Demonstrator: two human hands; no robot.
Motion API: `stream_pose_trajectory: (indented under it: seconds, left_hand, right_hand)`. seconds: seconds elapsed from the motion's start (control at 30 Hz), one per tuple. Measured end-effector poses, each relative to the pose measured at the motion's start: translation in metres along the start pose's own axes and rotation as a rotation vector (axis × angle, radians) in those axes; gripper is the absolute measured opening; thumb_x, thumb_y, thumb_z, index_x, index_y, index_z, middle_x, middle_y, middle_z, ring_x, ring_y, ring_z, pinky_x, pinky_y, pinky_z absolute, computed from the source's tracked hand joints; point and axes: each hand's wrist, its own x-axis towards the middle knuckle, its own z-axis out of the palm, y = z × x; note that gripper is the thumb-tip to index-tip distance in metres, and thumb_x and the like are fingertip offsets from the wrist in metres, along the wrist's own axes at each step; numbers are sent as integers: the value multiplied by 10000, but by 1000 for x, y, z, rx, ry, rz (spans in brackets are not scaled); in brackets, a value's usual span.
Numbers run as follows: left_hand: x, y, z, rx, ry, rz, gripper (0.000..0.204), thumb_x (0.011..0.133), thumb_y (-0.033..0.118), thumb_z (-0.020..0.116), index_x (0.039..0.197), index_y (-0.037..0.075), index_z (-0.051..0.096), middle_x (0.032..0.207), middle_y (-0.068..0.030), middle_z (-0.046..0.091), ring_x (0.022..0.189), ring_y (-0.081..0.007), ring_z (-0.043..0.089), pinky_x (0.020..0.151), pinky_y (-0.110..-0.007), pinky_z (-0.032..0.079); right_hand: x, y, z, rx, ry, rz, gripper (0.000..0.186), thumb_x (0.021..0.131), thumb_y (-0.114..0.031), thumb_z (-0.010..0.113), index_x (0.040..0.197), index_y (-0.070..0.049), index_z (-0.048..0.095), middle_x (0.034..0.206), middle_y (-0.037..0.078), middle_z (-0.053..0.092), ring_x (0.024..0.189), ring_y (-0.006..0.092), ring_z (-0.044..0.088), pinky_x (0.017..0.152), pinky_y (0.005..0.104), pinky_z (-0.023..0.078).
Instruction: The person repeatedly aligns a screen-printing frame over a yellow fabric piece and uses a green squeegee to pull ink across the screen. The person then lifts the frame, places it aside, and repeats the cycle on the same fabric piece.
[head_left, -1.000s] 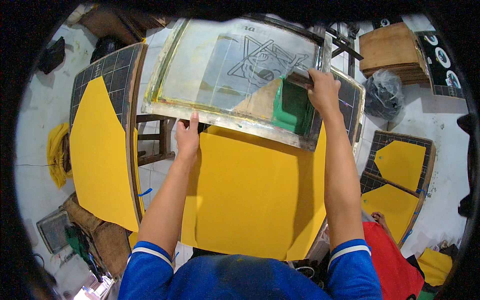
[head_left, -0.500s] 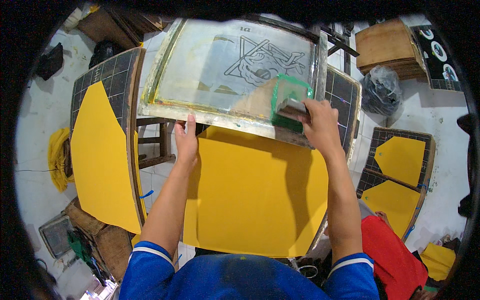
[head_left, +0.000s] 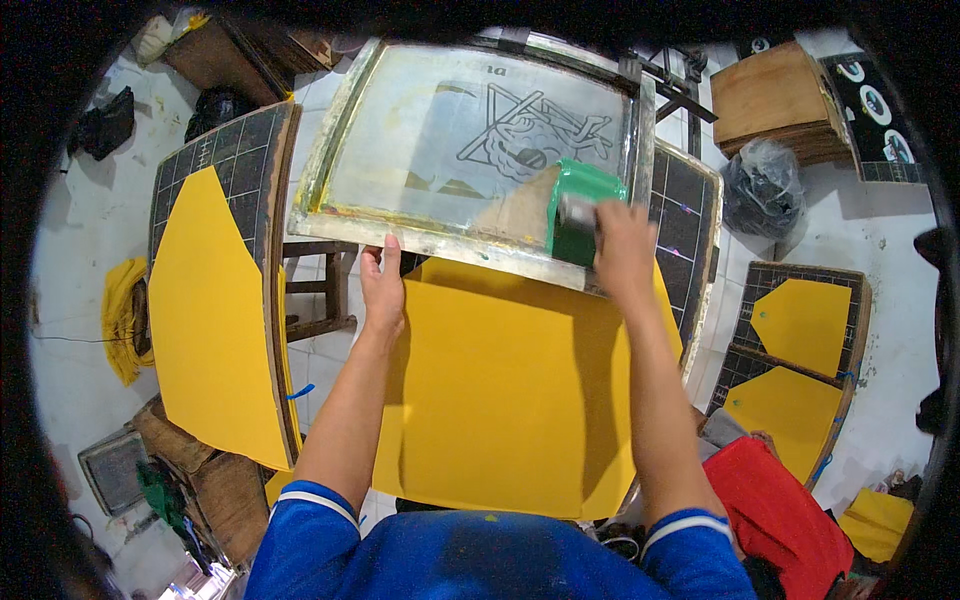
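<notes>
A raised printing screen (head_left: 440,140) with a pale mesh and a dark star-like design tilts over a yellow sheet (head_left: 500,390) on the board below. My left hand (head_left: 381,285) grips the near edge of the screen's frame. My right hand (head_left: 622,245) is closed on a squeegee (head_left: 577,215) smeared with green ink, at the lower right part of the mesh. Both sleeves are blue with white cuffs.
A gridded board (head_left: 215,170) with another yellow sheet (head_left: 210,320) lies to the left. At the right, two more boards carry yellow sheets (head_left: 805,325). A wooden box (head_left: 770,100) and a black bag (head_left: 760,190) sit at the far right. Red cloth (head_left: 775,510) lies lower right.
My right hand has dragged the squeegee down the mesh toward me, from the far right corner to the near edge. The left hand stays on the frame.
</notes>
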Motion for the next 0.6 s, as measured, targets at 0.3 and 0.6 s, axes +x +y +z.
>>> stream_pose_trajectory:
  seconds: [0.3,0.6]
  left_hand:
    - [-15,113,1,-180,34,177,359,1069,348,626,1146,-3,621,1107,-65,645,1054,-142,573,960,-327,465]
    - [16,195,-57,411,-368,1006,551,1007,443,668,1411,77,592,1346,-178,651,1202,-343,638,1056,-433,478]
  right_hand:
    - [-28,-31,-85,-36,590,-138,628,748,-318,864,1312,-142,650,1228,123,670,1202,351,593,1040,531,397]
    - [166,58,-298,-324,646,-90,422,1009,-534,617,1310,-259,725,1235,82,738,1143,270,699,995,392,514]
